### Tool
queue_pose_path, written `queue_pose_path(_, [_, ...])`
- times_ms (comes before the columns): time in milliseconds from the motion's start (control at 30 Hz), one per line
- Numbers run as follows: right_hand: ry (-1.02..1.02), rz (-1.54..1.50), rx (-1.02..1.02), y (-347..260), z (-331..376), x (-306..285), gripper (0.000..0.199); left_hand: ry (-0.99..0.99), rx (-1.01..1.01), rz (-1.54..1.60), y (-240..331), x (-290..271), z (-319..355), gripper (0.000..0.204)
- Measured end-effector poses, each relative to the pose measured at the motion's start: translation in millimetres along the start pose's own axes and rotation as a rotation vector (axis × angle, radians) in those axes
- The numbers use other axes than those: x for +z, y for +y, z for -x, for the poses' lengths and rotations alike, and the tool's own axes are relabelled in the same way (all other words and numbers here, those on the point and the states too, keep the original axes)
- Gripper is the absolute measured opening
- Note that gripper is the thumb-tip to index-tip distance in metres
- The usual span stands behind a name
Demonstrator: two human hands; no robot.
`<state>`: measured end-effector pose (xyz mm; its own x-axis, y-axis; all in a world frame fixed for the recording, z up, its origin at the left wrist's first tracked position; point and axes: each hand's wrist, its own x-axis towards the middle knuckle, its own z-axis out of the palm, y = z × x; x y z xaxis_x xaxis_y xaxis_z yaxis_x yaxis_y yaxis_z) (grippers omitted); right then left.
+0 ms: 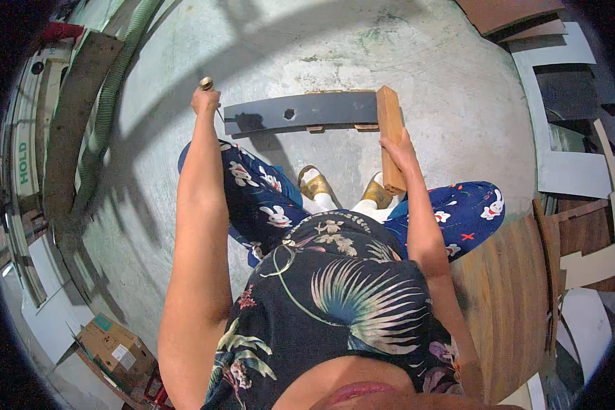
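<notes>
A long dark grey board (338, 111) lies across the floor in front of my feet, with a dark round hole or mark left of its middle. Strips of bare wood show under its edges. Off its left end, my left hand (205, 101) is closed around a tool with a round, pale wooden handle end (206, 83). A thin dark piece shows below that fist, close to the board's end; the rest of the tool is hidden. My right hand (402, 152) grips a thick wooden block (389, 116) from its right side. This block stands crosswise at the board's right end.
Concrete floor (451, 89) surrounds the board. At the left run a ribbed hose (109, 102) and a long beam (82, 116), with a cardboard box (116, 348) lower down. Wood-grained panels (506, 301) and white offcuts (574, 174) lie along the right. My sandalled feet are just below the board.
</notes>
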<state>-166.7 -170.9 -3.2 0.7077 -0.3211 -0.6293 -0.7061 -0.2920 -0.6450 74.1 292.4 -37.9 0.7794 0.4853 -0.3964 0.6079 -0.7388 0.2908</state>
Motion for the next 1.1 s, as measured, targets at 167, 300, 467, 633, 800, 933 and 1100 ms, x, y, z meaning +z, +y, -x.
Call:
queue_pose_path(167, [0.002,0.022,0.003,5.4,-2.0,-2.0,0.065,0.034,0.077,0.005,-6.5,4.4,3.2,0.034])
queue_pose_path(300, [0.009,0.009,0.030,7.0,-2.2,-2.9,0.068,0.018,0.134,-0.121,-2.6,8.8,7.3,0.040])
queue_pose_path(467, [0.002,-0.012,-0.002,3.7,1.0,-6.0,0.069,0.016,0.134,-0.102,-4.1,6.3,13.6,0.042])
queue_pose_path(633, [0.020,-0.021,0.027,5.1,3.1,-9.9,0.067,-0.093,0.162,-0.038,19.4,0.4,36.8,0.041])
queue_pose_path(800, [0.035,-0.018,0.033,6.9,1.5,-12.3,0.069,0.039,0.216,-0.128,26.3,-2.0,46.4,0.035])
queue_pose_path(933, [0.042,-0.036,0.075,12.0,-0.8,-16.4,0.071,0.187,0.172,-0.062,71.1,-23.0,78.5,0.040])
queue_pose_path(1100, [0.063,-0.090,0.050,-4.9,5.2,-18.4,0.071,0.173,0.497,0.429,94.4,-23.9,70.6,0.040])
